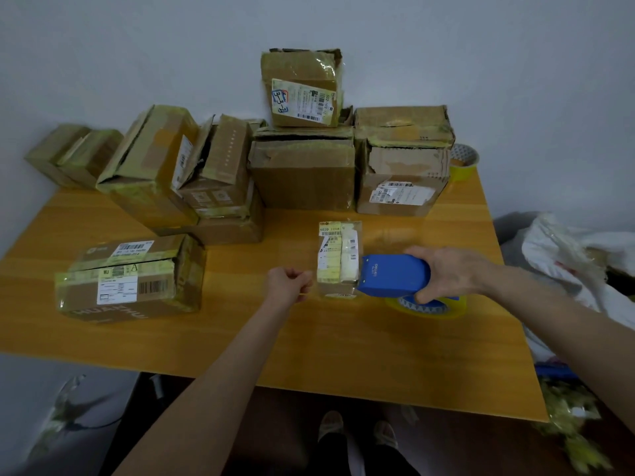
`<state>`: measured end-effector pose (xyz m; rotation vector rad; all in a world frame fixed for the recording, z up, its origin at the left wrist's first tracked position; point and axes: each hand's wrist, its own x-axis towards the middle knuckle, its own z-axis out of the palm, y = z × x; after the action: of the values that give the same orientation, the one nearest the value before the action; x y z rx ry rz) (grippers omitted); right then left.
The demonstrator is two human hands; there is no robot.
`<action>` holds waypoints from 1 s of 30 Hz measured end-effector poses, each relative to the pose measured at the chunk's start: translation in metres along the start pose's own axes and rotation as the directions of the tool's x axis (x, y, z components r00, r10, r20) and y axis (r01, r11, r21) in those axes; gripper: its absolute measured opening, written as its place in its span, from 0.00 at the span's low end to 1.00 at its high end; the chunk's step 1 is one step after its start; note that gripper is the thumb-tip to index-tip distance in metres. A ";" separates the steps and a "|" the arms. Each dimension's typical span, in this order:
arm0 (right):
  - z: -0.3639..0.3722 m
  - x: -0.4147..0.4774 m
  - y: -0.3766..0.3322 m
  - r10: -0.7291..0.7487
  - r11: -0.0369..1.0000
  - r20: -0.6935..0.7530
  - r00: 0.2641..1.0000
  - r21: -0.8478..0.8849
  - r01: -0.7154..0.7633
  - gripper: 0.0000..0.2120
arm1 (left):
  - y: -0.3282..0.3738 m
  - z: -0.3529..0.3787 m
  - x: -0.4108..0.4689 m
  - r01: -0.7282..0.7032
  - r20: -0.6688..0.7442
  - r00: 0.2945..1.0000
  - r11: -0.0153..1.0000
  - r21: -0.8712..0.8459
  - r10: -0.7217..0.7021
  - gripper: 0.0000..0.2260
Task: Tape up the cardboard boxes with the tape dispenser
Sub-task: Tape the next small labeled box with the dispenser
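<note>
A small cardboard box [338, 259] covered in labels and tape stands near the middle of the wooden table [343, 345]. My right hand [446, 273] grips the blue tape dispenser [395, 274], whose front end touches the box's right side; its yellow tape roll [427, 305] shows underneath. My left hand [288, 283] sits just left of the box with its fingers curled, pinching what looks like a thin strip of tape at the box's lower left edge.
A taped box [130, 276] lies at the front left. Several worn boxes [302, 173] are stacked along the wall behind. A spare yellow tape roll [464, 159] sits at the back right corner. White bags [577, 262] lie right of the table.
</note>
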<state>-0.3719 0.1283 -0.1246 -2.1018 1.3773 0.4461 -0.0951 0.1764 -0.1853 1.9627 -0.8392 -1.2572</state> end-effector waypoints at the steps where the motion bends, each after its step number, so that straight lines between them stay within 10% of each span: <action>1: 0.002 0.003 -0.001 0.004 1.000 0.010 1.000 0.011 -0.004 0.31 | -0.001 -0.001 0.004 0.000 -0.010 1.000 1.000 0.010 0.000 0.04; 8: 0.011 0.007 -0.009 0.030 1.000 0.026 0.999 -0.004 -0.029 0.31 | -0.006 -0.003 0.014 -0.063 0.017 0.998 0.969 0.240 0.060 0.17; 13: 0.014 -0.002 0.002 0.049 0.998 -0.031 0.998 -0.042 -0.050 0.33 | -0.021 -0.032 0.014 -0.180 0.007 0.973 0.747 0.640 0.229 0.17; 17: 0.020 -0.004 -0.001 0.053 0.999 -0.036 0.998 -0.008 -0.053 0.34 | -0.009 -0.004 -0.022 -0.665 0.260 0.684 0.434 0.609 0.682 0.18; 20: 0.021 -0.004 -0.006 0.038 0.999 -0.042 0.998 -0.009 -0.038 0.32 | -0.005 0.020 -0.034 -0.745 0.545 0.609 0.179 0.642 0.576 0.25; 30: 0.019 -0.011 0.009 -0.031 0.999 -0.069 0.997 0.033 0.033 0.35 | -0.012 0.018 -0.027 -0.646 0.607 0.706 -0.020 0.763 0.363 0.33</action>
<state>-0.3834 0.1456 -0.1357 -2.1261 1.3775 0.3386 -0.1190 0.2018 -0.1869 1.8254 -2.7687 -0.3407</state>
